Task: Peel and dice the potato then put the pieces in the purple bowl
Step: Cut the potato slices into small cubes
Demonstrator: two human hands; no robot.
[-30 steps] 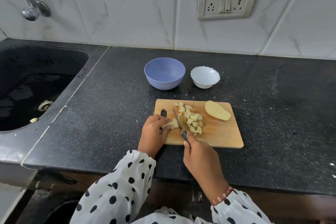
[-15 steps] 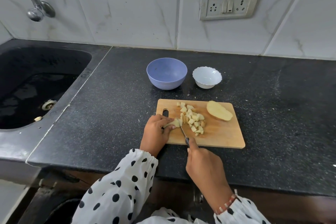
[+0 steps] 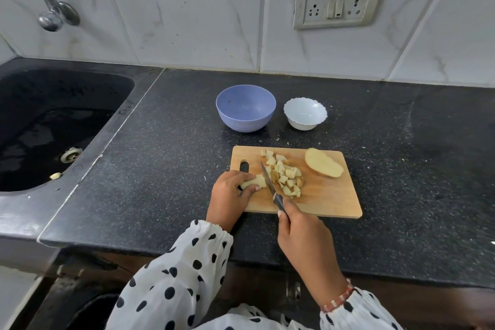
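A person stands at a dark counter [image 3: 160, 158], seen from above. A wooden board [image 3: 329, 195] lies on it. The left hand [image 3: 230, 195] curls over a small potato end [image 3: 255, 181] at the board's left side, fingers and thumb pinching it down. The right hand [image 3: 302, 236] wraps round the handle of a knife [image 3: 270, 185], whose blade stands against the cut face of that end piece. Just right of the blade lies a heap of dice [image 3: 286, 177]. An uncut half [image 3: 324, 166], peeled and pale, lies flat near the board's far right corner, apart from the heap.

Behind the board, the purple bowl [image 3: 246, 108] is empty, with a white bowl [image 3: 305, 113] just beside it. A sink [image 3: 53, 126] lies to the left.

The potato looks firm and stiff, likely wet and slippery on its cut faces. The end piece is small, so fingertips should probably stay tucked back from the blade. The half is best held cut side down, gripped across its rounded top. The dice are light and loose, and probably easiest scooped together.
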